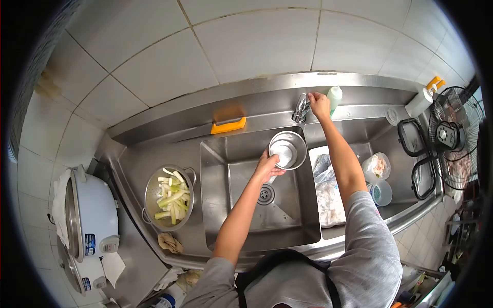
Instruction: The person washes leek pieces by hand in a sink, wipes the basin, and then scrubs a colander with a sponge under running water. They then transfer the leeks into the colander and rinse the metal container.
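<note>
My left hand [267, 167] grips a round metal bowl [288, 149] by its near left side, with the thumb at the rim. The bowl is held over the left sink basin [233, 205], just in front of the faucet [300, 112], its shiny inside facing up. At the faucet's right side, the fingers of my right hand [320, 105] are closed on the lever. A pale green squeeze bottle [335, 96] stands right beside that hand.
Left of the basin sits a colander [149, 205] of cut pale green vegetable pieces. The right basin holds a white tray with bagged items [331, 203] and small plastic tubs [380, 192]. An orange-handled brush [228, 125] lies behind; a fan [452, 136] stands far right.
</note>
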### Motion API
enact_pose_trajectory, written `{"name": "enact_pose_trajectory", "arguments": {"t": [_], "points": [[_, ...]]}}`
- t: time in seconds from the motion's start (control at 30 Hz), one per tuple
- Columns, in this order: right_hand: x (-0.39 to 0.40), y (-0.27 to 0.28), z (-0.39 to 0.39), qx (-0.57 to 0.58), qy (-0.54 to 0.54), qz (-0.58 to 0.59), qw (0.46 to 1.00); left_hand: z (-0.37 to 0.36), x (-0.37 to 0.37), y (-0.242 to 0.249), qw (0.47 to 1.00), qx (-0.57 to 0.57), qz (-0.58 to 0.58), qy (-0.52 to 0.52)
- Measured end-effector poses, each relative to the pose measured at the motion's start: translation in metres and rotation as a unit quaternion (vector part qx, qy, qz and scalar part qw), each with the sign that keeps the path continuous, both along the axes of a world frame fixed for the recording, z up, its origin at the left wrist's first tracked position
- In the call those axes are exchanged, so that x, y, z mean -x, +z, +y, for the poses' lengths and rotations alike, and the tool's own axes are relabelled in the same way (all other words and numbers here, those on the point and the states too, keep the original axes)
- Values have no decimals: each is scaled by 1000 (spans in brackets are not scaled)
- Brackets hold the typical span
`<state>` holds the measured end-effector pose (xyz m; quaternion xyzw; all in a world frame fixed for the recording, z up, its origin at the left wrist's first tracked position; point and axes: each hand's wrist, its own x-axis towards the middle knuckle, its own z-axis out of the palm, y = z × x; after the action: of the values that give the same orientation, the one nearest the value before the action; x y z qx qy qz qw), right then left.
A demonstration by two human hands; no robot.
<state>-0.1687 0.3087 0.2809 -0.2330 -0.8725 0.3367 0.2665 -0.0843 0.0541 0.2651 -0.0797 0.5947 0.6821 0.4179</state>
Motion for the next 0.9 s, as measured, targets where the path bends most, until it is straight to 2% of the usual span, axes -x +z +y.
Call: {"name": "enact_pose_trajectory", "arguments": {"t": [0.13, 0.2, 0.27, 0.3, 0.33, 0.4, 0.43, 0.47, 0.5, 0.53, 0.57, 0.6, 0.63, 0.67, 0.7, 0.73, 0.77, 0.83, 0.9], "points": [[-3, -16, 5, -26, -23, 15, 999, 16, 2, -1, 1000, -4, 16, 9], [-21, -28, 3, -56, -22, 87, 994, 15, 4, -4, 1000, -1, -5, 30], [-41, -37, -18, -6, -45, 133, 990, 15, 8, -8, 997, 12, -25, 67], [-61, -22, -42, 52, -37, 66, 996, 15, 8, -12, 997, 11, -25, 67], [-77, -22, -64, 53, -19, 40, 998, 16, 9, -16, 995, 0, -39, 88], [-90, -15, -90, 266, 106, -118, 951, 14, 7, -36, 993, -9, -56, 107], [-96, -11, -87, 233, 191, -188, 935, 12, 2, -50, 995, 7, -8, 103], [-85, -41, -86, 208, 238, -174, 932, 11, -2, -61, 994, 23, 40, 97], [-74, -71, -83, 181, 284, -158, 928, 12, -5, -66, 995, 22, 40, 93], [-76, -61, -91, 16, 294, -140, 945, 15, -7, -69, 988, 85, 93, 89], [-76, -49, -104, -151, 296, -121, 936, 20, -8, -75, 975, 146, 144, 86], [-69, -49, -104, -45, 317, -132, 938, 18, 1, -110, 946, 205, 236, 84], [-65, -46, -97, -46, 312, -134, 940, 15, 6, -112, 973, 133, 151, 111], [-60, -41, -91, 166, 294, -121, 933, 15, 1, -82, 980, 80, 92, 159], [-59, -37, -89, 373, 266, -103, 883, 13, -4, -50, 977, 28, 30, 207], [-61, -31, -84, 259, 249, -201, 911, 7, 5, -53, 983, -11, -27, 182], [-65, -43, -95, 193, 198, -175, 945, 6, 14, -68, 970, -80, -95, 211], [-74, -39, -112, 438, 144, -164, 872, 7, 20, -94, 974, -107, -106, 167], [-77, -33, -119, 289, 87, -148, 942, 16, 29, -132, 965, -157, -144, 153]]}}
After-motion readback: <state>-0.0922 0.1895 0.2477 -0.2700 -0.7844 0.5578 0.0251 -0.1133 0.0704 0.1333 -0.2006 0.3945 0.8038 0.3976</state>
